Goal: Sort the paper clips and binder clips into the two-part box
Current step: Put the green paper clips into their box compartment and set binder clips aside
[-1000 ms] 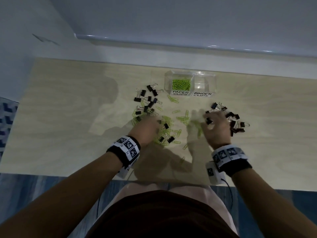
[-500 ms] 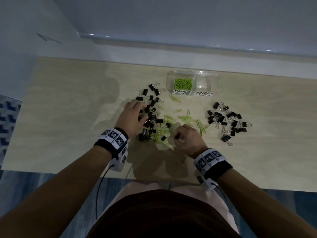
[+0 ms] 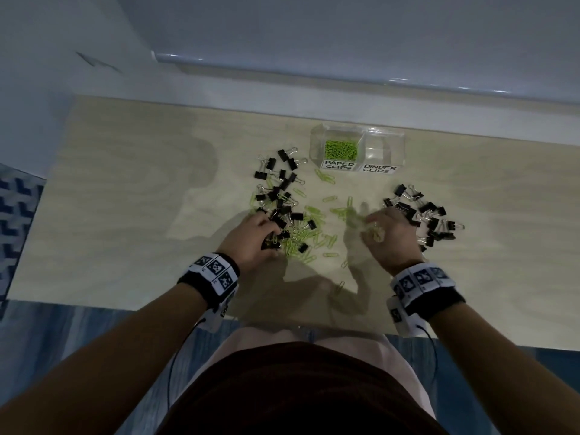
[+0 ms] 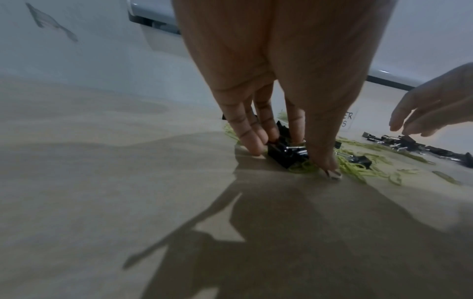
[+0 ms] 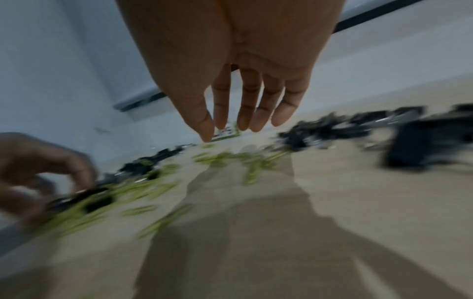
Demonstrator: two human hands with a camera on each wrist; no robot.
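A clear two-part box stands at the back. Its "PAPER CLIPS" half holds green paper clips; the "BINDER CLIPS" half looks empty. Loose green paper clips lie mid-table, mixed with black binder clips on the left. A separate pile of binder clips lies on the right. My left hand pinches a few binder clips between fingers and thumb on the table. My right hand hovers beside the right pile, fingers straight, holding nothing I can see.
The light wooden table ends at a near edge just behind my wrists. A white wall ledge runs behind the box. A single paper clip lies near the front edge. The right wrist view is motion-blurred.
My right hand has swung from the middle of the table back to the right pile and opened. My left hand has drawn nearer along the left pile and closed on binder clips.
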